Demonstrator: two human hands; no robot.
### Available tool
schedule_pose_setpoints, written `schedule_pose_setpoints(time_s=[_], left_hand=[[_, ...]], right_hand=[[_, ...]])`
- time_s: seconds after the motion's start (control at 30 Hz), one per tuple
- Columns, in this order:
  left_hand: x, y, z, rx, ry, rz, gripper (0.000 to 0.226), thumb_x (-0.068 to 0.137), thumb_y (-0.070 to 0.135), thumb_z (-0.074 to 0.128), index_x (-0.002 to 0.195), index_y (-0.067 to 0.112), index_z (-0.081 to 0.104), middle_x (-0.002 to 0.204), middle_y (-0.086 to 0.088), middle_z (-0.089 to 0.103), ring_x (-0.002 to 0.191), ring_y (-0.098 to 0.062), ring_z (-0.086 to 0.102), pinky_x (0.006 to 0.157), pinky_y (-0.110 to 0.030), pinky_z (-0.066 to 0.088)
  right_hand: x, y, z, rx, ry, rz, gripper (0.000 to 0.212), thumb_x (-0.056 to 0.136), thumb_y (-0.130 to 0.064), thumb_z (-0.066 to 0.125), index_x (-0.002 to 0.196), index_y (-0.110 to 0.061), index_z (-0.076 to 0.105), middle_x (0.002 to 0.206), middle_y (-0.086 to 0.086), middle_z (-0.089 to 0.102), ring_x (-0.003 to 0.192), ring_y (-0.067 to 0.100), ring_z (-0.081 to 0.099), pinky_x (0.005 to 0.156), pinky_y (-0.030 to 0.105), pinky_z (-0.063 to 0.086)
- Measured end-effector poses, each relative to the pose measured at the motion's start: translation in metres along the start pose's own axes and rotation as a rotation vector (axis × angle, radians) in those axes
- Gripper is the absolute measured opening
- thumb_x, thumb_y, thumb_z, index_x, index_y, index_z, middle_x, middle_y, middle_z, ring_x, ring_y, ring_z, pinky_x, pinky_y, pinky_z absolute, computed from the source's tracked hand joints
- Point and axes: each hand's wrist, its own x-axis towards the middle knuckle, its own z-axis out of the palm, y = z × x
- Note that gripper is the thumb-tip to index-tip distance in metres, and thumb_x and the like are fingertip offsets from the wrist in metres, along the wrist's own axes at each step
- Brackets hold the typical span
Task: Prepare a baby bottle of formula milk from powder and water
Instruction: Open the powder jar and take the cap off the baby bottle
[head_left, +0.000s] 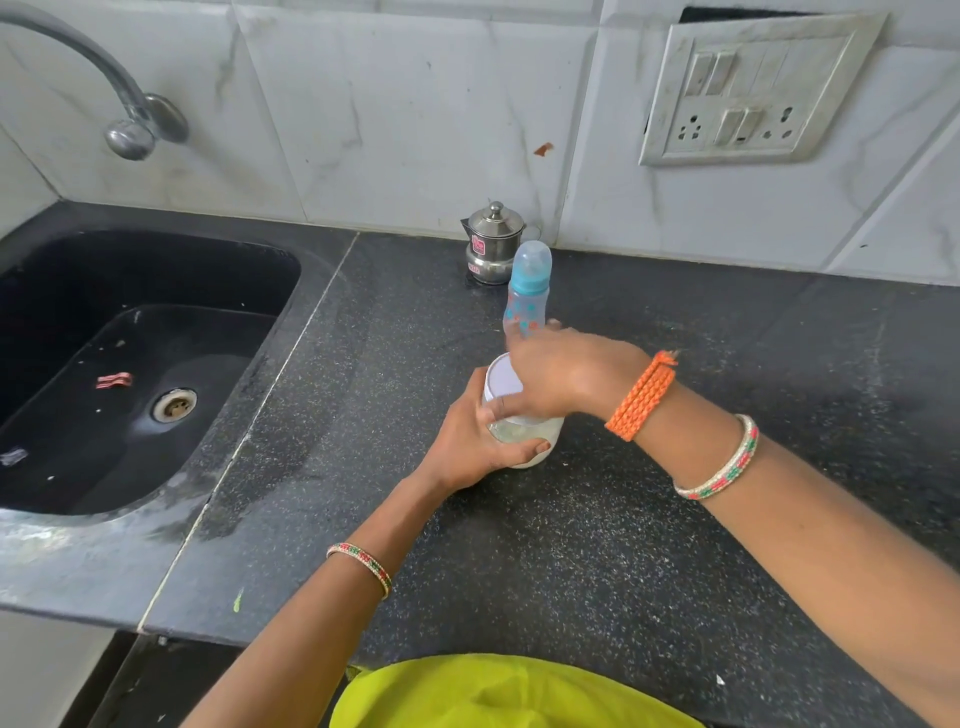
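speckled polished stone counter (597, 545); shiny steel pot (492, 244).

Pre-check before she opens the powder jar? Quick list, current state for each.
1. Jar braced: left hand wraps the powder jar standing on the counter. Ok.
2. Lid grip: right hand lies over the white lid; motion blur hides the finger placement. Cannot tell.
3. Lid off: it sits on the jar. Not ok.
4. Baby bottle ready to fill: upright behind the jar, but its cap is on. Not ok.
5. Scoop at hand: none visible. Cannot tell.
6. Water source: a steel pot with its lid on stands by the wall; contents hidden. Cannot tell.
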Motion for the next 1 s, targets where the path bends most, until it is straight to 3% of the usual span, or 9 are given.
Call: schedule_pose_setpoints(time_s=[0.1,0.23,0.33,0.43,0.5,0.6,0.7,0.83,1.0], left_hand=[[0.0,-0.002,0.001,-0.006,-0.009,0.003,0.085,0.057,0.038,0.086,0.127,0.04,0.038,0.12,0.012,0.059,0.113,-0.008,0.057,0.092,-0.033,0.05],[0.0,0.0,0.001,-0.015,0.001,-0.015,0.084,0.055,0.04,0.087,0.123,0.043,0.038,0.12,0.014,0.06,0.113,-0.005,0.058,0.094,-0.028,0.05],[-0.001,0.002,0.002,-0.002,-0.002,0.004,0.085,0.057,0.041,0.086,0.127,0.043,0.036,0.124,0.019,0.058,0.116,0.0,0.055,0.09,-0.017,0.047],[-0.001,0.002,0.001,0.005,0.021,0.011,0.085,0.058,0.035,0.085,0.123,0.054,0.035,0.119,0.025,0.057,0.113,0.0,0.055,0.085,-0.012,0.045],[-0.001,0.001,0.001,-0.002,0.013,0.011,0.085,0.057,0.035,0.085,0.122,0.055,0.034,0.118,0.023,0.058,0.112,-0.001,0.056,0.086,-0.014,0.046],[-0.001,0.001,0.002,-0.019,0.009,-0.002,0.083,0.056,0.037,0.087,0.121,0.048,0.037,0.119,0.017,0.06,0.113,-0.003,0.057,0.091,-0.022,0.048],[-0.001,0.001,0.002,-0.009,0.013,0.011,0.081,0.058,0.037,0.086,0.122,0.047,0.036,0.12,0.021,0.059,0.114,-0.001,0.056,0.088,-0.015,0.045],[0.0,-0.001,0.001,0.001,0.015,0.025,0.086,0.058,0.036,0.085,0.125,0.053,0.034,0.122,0.017,0.057,0.115,-0.003,0.055,0.089,-0.018,0.046],[0.0,-0.002,0.002,-0.014,0.014,0.0,0.086,0.055,0.039,0.087,0.124,0.047,0.036,0.119,0.02,0.058,0.114,-0.003,0.056,0.092,-0.023,0.048]], right_hand=[[-0.001,-0.007,0.007,-0.022,0.146,0.012,0.062,0.086,-0.056,0.055,0.121,-0.005,0.052,0.119,0.014,0.056,0.095,0.027,0.055,0.074,0.036,0.044],[-0.002,0.004,-0.002,-0.121,-0.121,-0.158,0.088,0.086,-0.014,0.066,0.151,-0.029,0.009,0.159,0.007,0.012,0.142,0.034,0.023,0.107,0.044,0.037],[-0.003,0.007,0.001,-0.058,-0.161,-0.116,0.106,0.083,-0.032,0.069,0.148,-0.035,-0.014,0.159,0.008,-0.015,0.145,0.041,0.005,0.11,0.053,0.029],[0.0,-0.001,0.011,0.031,0.019,0.068,0.098,0.082,-0.063,0.054,0.149,-0.006,0.011,0.146,0.024,0.034,0.124,0.039,0.046,0.092,0.043,0.044],[0.001,-0.004,0.012,-0.006,0.06,0.031,0.078,0.087,-0.053,0.056,0.142,-0.005,0.029,0.135,0.018,0.049,0.117,0.033,0.053,0.083,0.037,0.044],[0.0,0.002,0.0,-0.126,-0.092,-0.157,0.085,0.089,-0.018,0.062,0.151,-0.027,0.006,0.16,0.01,0.007,0.145,0.034,0.017,0.111,0.046,0.031],[-0.004,0.004,-0.002,-0.09,-0.125,-0.128,0.101,0.084,-0.032,0.068,0.15,-0.032,-0.009,0.159,0.008,-0.017,0.146,0.039,-0.003,0.114,0.055,0.021],[0.001,-0.003,0.011,0.019,0.104,0.068,0.085,0.082,-0.061,0.057,0.141,-0.006,0.029,0.136,0.021,0.046,0.115,0.036,0.053,0.083,0.041,0.046],[0.003,0.012,0.005,-0.035,0.043,-0.273,0.069,0.08,-0.02,0.072,0.138,-0.023,0.034,0.129,0.005,0.049,0.116,0.026,0.049,0.079,0.033,0.039]])
